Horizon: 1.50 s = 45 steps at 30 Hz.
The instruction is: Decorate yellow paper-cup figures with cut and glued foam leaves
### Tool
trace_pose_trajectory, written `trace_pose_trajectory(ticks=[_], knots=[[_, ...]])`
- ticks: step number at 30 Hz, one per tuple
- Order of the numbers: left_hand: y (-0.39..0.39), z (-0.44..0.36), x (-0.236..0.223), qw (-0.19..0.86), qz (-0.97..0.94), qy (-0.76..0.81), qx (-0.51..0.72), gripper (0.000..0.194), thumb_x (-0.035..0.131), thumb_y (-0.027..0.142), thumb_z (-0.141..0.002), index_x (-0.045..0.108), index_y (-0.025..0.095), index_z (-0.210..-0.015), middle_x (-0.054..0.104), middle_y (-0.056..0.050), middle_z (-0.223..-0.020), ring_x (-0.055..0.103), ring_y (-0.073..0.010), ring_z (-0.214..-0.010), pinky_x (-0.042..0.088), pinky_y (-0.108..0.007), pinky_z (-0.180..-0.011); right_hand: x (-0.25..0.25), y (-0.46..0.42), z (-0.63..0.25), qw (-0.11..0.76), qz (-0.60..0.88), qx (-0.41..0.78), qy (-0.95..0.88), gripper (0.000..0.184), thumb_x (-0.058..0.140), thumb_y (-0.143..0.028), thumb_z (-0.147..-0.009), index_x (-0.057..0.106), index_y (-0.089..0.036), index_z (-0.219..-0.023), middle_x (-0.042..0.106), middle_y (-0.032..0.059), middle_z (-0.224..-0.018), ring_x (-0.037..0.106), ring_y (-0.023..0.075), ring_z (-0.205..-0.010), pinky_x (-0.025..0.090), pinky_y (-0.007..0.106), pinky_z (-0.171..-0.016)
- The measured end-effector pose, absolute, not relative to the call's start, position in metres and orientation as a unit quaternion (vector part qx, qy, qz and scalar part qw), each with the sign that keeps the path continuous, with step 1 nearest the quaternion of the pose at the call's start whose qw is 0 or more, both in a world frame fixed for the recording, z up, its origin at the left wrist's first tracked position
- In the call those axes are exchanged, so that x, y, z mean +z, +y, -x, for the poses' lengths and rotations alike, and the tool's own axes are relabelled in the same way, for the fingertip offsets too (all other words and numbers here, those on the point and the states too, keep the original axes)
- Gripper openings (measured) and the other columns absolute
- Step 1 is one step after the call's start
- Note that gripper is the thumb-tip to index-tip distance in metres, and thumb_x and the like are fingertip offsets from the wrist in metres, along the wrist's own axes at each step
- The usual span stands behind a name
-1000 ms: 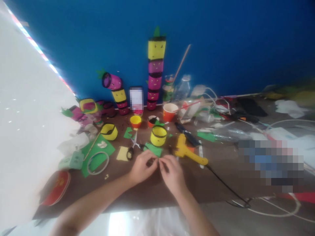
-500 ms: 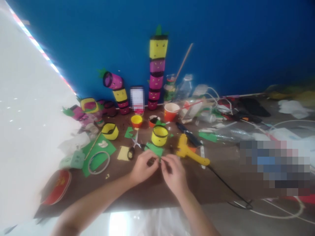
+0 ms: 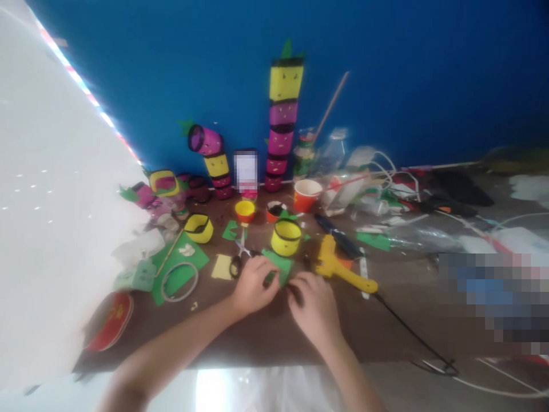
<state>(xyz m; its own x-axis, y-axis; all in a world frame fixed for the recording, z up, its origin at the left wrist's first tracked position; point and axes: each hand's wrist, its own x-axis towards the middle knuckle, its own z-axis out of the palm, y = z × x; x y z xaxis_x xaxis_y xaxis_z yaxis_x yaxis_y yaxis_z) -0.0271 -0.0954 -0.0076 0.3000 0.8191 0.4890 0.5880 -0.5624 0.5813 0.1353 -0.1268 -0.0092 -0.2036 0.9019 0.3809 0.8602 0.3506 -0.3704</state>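
Observation:
My left hand (image 3: pixel 253 285) and my right hand (image 3: pixel 314 304) rest close together on the brown table (image 3: pixel 386 320). The left fingers pinch the edge of a green paper piece (image 3: pixel 279 264). The right fingers are curled near the same piece; what they hold is hidden. Just beyond the hands stands a yellow ring cup with a black rim (image 3: pixel 286 237). Scissors (image 3: pixel 238 258) lie left of the left hand. A yellow glue gun (image 3: pixel 341 270) lies right of the right hand, its black cord trailing to the right.
A tall stack of yellow and pink painted cups (image 3: pixel 283 120) stands against the blue wall. A shorter leaning stack (image 3: pixel 212 157), an orange paper cup (image 3: pixel 306 195), a second yellow ring (image 3: pixel 199 228), green sheet with tape ring (image 3: pixel 179 280), red lid (image 3: pixel 112 321) and cables fill the table.
The view shifted, so everything sits slightly right and lower. My hands moved a little forward onto the green paper piece and dropped toward the table.

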Motion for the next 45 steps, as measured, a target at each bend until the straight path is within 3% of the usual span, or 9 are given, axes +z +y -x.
trace_pose_trajectory(ticks=[6, 11, 19, 32, 45], knots=[[-0.096, 0.027, -0.006, 0.148, -0.799, 0.441, 0.382, 0.011, 0.051, 0.014, -0.077, 0.06, 0.017, -0.082, 0.059, -0.004, -0.08, 0.053, -0.0172, -0.08, 0.04, -0.03, -0.074, -0.014, -0.122, -0.135, 0.293, 0.565, 0.039, -0.771, 0.006, 0.057, -0.015, -0.077, 0.061, -0.018, -0.079, 0.061, 0.0069, -0.085, 0.05, 0.022, -0.077, 0.04, 0.035, -0.07], [-0.097, 0.028, -0.006, 0.165, -0.8, 0.427, 0.388, 0.013, 0.05, 0.014, -0.078, 0.061, 0.016, -0.084, 0.058, -0.005, -0.08, 0.052, -0.0171, -0.08, 0.042, -0.03, -0.074, -0.018, -0.119, -0.138, 0.305, 0.543, 0.05, -0.781, 0.01, 0.054, -0.013, -0.078, 0.059, -0.019, -0.071, 0.06, 0.0056, -0.078, 0.05, 0.0209, -0.073, 0.042, 0.035, -0.068], [-0.099, 0.028, -0.003, 0.22, -0.82, 0.358, 0.388, 0.021, 0.052, 0.021, -0.082, 0.061, 0.014, -0.099, 0.059, -0.008, -0.091, 0.054, -0.0169, -0.085, 0.046, -0.029, -0.077, -0.007, -0.12, -0.139, 0.445, 0.486, 0.13, -0.74, 0.005, 0.054, -0.02, -0.083, 0.057, -0.021, -0.079, 0.059, 0.0037, -0.084, 0.057, 0.0177, -0.08, 0.047, 0.031, -0.072], [-0.096, 0.028, -0.004, 0.232, -0.805, 0.379, 0.392, 0.013, 0.053, 0.019, -0.08, 0.065, 0.016, -0.079, 0.062, -0.004, -0.075, 0.053, -0.0147, -0.073, 0.042, -0.027, -0.069, -0.013, -0.121, -0.136, 0.453, 0.457, 0.049, -0.764, 0.013, 0.058, -0.009, -0.077, 0.056, -0.021, -0.084, 0.057, 0.0039, -0.085, 0.055, 0.0177, -0.08, 0.046, 0.033, -0.073], [-0.096, 0.028, 0.0, 0.263, -0.808, 0.374, 0.372, 0.02, 0.047, 0.021, -0.085, 0.065, 0.016, -0.079, 0.061, -0.005, -0.075, 0.054, -0.0146, -0.074, 0.043, -0.027, -0.071, -0.01, -0.123, -0.135, 0.462, 0.468, 0.049, -0.752, 0.011, 0.058, -0.013, -0.078, 0.059, -0.022, -0.086, 0.058, 0.0047, -0.085, 0.057, 0.019, -0.08, 0.047, 0.035, -0.073]])
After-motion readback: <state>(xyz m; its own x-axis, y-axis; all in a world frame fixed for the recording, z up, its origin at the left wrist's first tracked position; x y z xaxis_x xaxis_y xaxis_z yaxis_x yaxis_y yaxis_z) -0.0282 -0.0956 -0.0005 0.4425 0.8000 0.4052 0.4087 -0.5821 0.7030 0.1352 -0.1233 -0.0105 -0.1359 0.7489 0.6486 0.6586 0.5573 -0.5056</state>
